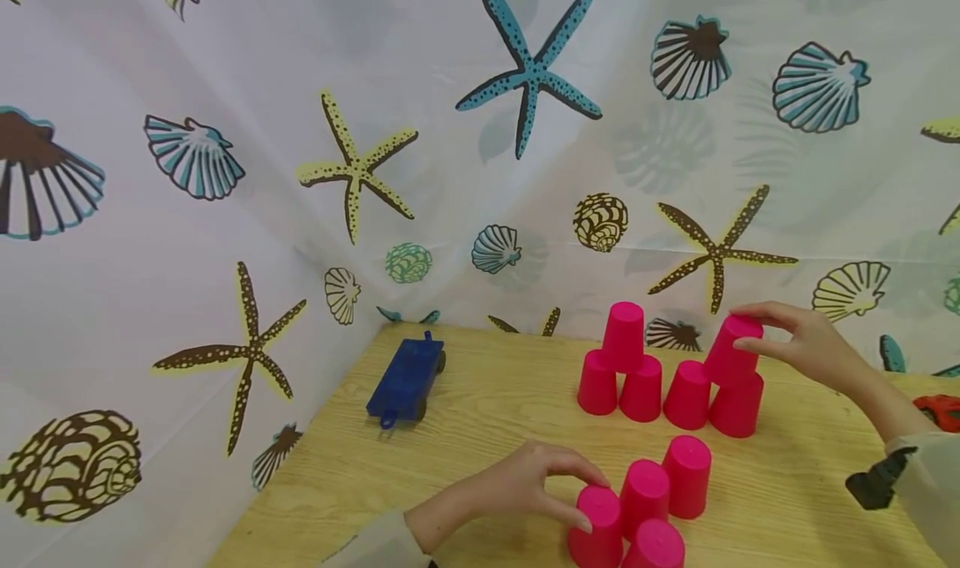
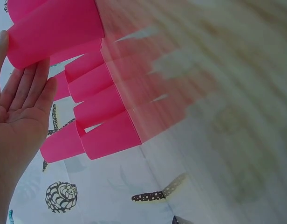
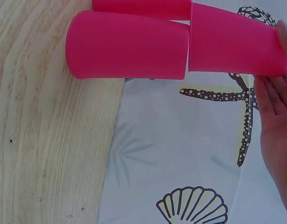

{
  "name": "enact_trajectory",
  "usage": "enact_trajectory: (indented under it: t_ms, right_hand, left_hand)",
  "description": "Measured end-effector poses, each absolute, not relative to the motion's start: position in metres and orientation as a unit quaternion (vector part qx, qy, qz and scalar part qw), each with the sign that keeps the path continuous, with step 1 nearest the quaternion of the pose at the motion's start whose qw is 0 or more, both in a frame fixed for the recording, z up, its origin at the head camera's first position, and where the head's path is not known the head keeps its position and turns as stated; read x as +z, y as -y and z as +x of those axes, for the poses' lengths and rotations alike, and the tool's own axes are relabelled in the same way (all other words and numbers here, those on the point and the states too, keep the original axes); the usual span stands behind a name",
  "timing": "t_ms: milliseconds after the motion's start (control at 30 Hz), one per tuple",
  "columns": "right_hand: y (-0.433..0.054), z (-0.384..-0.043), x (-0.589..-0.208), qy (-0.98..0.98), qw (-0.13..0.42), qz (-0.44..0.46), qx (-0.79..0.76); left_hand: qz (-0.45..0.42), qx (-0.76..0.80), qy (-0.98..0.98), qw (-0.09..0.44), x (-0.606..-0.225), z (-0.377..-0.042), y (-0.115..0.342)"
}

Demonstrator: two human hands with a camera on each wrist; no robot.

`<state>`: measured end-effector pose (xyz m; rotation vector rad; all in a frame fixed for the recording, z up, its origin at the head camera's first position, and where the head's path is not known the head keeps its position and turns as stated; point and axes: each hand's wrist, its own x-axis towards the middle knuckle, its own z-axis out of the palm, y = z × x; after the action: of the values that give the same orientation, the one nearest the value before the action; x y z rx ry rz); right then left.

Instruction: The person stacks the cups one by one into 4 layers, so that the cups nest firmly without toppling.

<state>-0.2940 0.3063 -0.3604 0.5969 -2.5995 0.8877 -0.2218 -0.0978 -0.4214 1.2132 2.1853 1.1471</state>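
My right hand (image 1: 813,351) grips an upside-down pink cup (image 1: 731,353) by its upper part, thumb on one side and fingers on the other. That cup sits across two more pink cups, a left one (image 1: 686,401) and a right one (image 1: 738,408). Beside them, another pink cup (image 1: 624,339) rests on two others. Nearer the front, my left hand (image 1: 517,489) holds a pink cup (image 1: 592,543) between thumb and fingers, and the cup's rim is on the table in the left wrist view. Several pink cups (image 1: 687,476) stand upside down close to it.
A dark blue toy wagon (image 1: 408,380) is at the back left of the wooden table (image 1: 480,418). Part of a red toy (image 1: 940,412) shows at the far right edge. Behind the table hangs a white curtain (image 1: 442,76) with shells and starfish on it.
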Motion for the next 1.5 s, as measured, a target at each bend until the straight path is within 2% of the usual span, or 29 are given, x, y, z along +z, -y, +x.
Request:
enact_trajectory:
  t_ms: [733, 900, 1133, 1500]
  right_hand:
    - [-0.313, -0.294, -0.36, 0.92, 0.147, 0.188, 0.309]
    - [-0.314, -0.285, -0.362, 0.907, 0.189, 0.18, 0.332]
    - [-0.313, -0.262, -0.363, 0.866, 0.282, 0.22, 0.35]
    - [-0.298, -0.214, -0.371, 0.824, 0.29, 0.298, 0.384]
  left_hand:
    - [0.42, 0.422, -0.77, 0.227, -0.421, -0.222, 0.091]
    - [0.419, 0.411, -0.781, 0.215, -0.42, -0.221, 0.093]
    - [0.393, 0.41, -0.808, 0.156, -0.413, -0.222, 0.105]
    - [0.377, 0.471, -0.798, 0.001, -0.36, -0.24, 0.125]
